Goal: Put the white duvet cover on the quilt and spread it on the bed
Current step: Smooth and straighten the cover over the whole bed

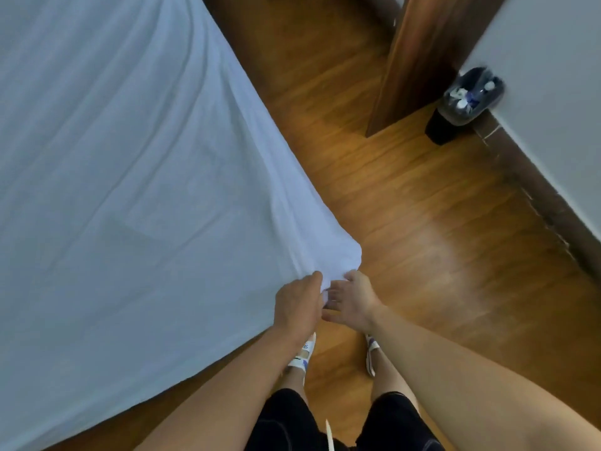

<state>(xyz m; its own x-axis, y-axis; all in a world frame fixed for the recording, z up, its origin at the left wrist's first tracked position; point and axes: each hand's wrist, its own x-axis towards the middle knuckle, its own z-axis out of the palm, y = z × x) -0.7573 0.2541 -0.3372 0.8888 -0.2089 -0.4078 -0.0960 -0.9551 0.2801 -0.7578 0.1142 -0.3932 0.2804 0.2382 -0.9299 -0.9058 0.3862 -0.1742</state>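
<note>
The white duvet cover (136,177) lies spread over the bed, filling the left half of the head view, with long creases running toward its near corner (341,258). That corner hangs past the bed's edge, pulled into a bunched point. My left hand (297,305) grips the fabric just under the corner. My right hand (353,299) touches the same corner from the right, thumb on the cloth and fingers partly spread beneath it. The quilt itself is hidden inside or under the cover; a squarish fold shows faintly through the fabric.
Wooden floor (406,222) runs right of the bed. A dark wooden door or post (419,60) stands ahead, with a black bin (465,102) holding rubbish against the white wall (553,76). My feet in white sandals (304,353) stand close to the bed's corner.
</note>
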